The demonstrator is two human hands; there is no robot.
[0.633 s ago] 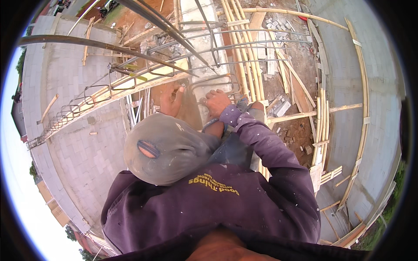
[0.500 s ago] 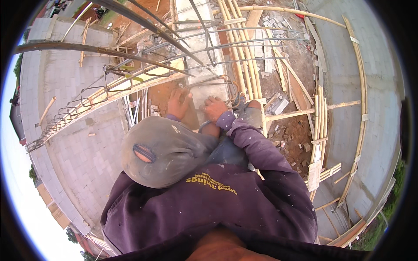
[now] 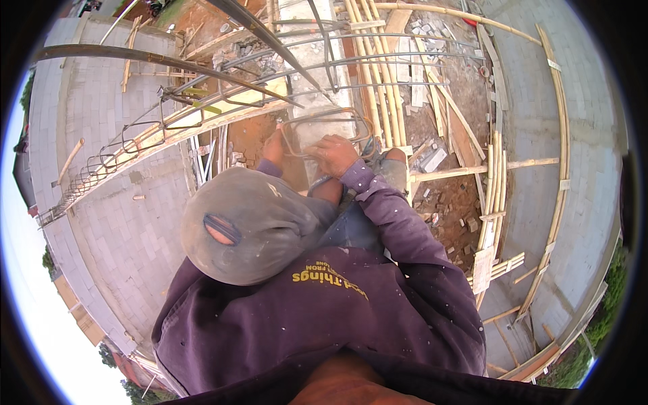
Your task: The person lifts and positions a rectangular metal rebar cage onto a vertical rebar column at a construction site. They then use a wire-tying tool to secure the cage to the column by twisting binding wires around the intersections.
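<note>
A rectangular bent rebar stirrup [image 3: 325,115], brownish with rounded corners, is held above a pale concrete beam [image 3: 314,74]. It seems doubled, with a second loop close against it. My right hand [image 3: 334,155] is closed around its near side. At its left corner is my left hand [image 3: 273,147], turned edge-on, with its fingertips against the bar; the fingers are partly hidden. My raised knee in worn grey cloth [image 3: 250,226], torn open at one spot, covers much of my left forearm. Dark rebar rods [image 3: 182,66] slant in from the upper left.
A long rebar cage with several stirrups [image 3: 111,158] runs down the left beside a timber board. Bamboo poles [image 3: 378,81] stand right of the beam. Below are rubble [image 3: 435,158], loose planks and reddish soil. Grey block walls [image 3: 128,256] flank both sides.
The stirrup has risen and shifted slightly left. My left hand has turned from spread fingers to edge-on at its corner. My right hand has closed on the near side.
</note>
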